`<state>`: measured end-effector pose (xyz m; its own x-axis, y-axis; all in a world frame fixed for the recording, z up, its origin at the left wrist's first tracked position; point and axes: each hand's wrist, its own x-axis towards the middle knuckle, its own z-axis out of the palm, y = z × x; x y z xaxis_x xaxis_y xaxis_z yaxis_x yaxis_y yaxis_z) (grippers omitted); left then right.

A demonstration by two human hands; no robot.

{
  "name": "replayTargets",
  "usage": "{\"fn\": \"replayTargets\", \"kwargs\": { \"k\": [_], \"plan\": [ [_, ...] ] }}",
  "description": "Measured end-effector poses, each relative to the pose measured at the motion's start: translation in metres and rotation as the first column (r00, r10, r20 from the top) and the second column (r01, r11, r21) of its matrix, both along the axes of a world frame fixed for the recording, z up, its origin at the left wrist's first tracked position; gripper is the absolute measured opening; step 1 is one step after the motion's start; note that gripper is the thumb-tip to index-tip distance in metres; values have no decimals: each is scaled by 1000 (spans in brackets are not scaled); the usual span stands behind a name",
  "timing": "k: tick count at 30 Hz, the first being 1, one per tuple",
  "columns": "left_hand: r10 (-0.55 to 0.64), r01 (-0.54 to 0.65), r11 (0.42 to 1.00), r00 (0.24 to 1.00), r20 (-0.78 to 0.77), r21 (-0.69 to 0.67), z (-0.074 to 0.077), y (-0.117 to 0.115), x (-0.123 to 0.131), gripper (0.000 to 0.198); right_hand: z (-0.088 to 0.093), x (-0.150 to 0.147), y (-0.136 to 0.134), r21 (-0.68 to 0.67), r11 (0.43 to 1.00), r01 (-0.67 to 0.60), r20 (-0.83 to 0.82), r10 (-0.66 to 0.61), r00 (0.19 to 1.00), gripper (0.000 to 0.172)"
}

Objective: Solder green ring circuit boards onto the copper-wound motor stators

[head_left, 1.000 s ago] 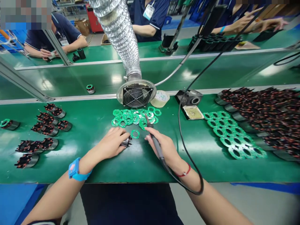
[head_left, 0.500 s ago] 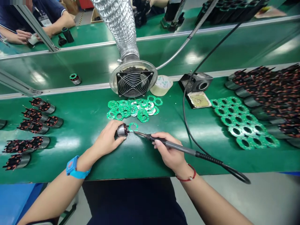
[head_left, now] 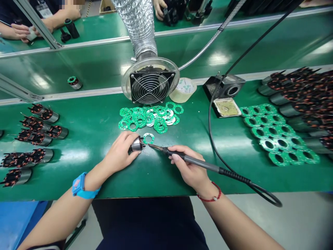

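Observation:
Lying on its side on the green bench, a motor stator (head_left: 136, 144) is gripped between the thumb and fingers of my left hand (head_left: 120, 150). Its wired end faces right. My right hand (head_left: 187, 166) is closed around a soldering iron (head_left: 200, 162), whose tip points left and is close to the stator's wire ends; whether it touches them I cannot tell. Just behind the tip lies a single green ring-shaped circuit board (head_left: 148, 138). A loose pile of similar ring boards (head_left: 140, 120) sits beyond my left hand.
A fume extractor fan (head_left: 150, 86) hangs above the pile, beside a tape roll (head_left: 184, 90). Back right are a soldering iron stand (head_left: 229, 86) and a panel of ring boards (head_left: 273, 131). Stators (head_left: 39, 137) stand left, more (head_left: 307, 100) right. The iron's cable (head_left: 212, 135) loops across. A co-worker's hands (head_left: 23, 32) show beyond.
My view has shifted slightly. The iron's tip stays by the stator's wire ends, and both hands keep their hold. The lone ring board now sits a little farther from the tip.

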<state>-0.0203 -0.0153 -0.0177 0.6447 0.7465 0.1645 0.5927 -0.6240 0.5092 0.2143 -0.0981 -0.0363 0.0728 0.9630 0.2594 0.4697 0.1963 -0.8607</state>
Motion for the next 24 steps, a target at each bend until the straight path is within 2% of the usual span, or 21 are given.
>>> {"fn": "replayTargets", "kwargs": {
  "k": [8,14,18,21,24],
  "plan": [
    [32,-32,999,999,33,3,0,0,-1,41,0,0,0,4,1000,9,3,-9,1000,15],
    [11,-11,1000,1000,20,-10,1,0,-1,41,2,-1,0,31,999,-10,21,9,1000,14],
    [-3,3,1000,1000,12,-28,2,0,-1,40,9,-4,0,138,989,-56,107,41,993,12],
    [-14,14,1000,1000,10,-23,2,1,-1,39,11,-7,0,254,959,-124,195,75,978,14],
    [-12,13,1000,1000,12,-28,2,1,-1,38,11,-8,-2,262,955,-143,240,79,968,14]
  ]
}}
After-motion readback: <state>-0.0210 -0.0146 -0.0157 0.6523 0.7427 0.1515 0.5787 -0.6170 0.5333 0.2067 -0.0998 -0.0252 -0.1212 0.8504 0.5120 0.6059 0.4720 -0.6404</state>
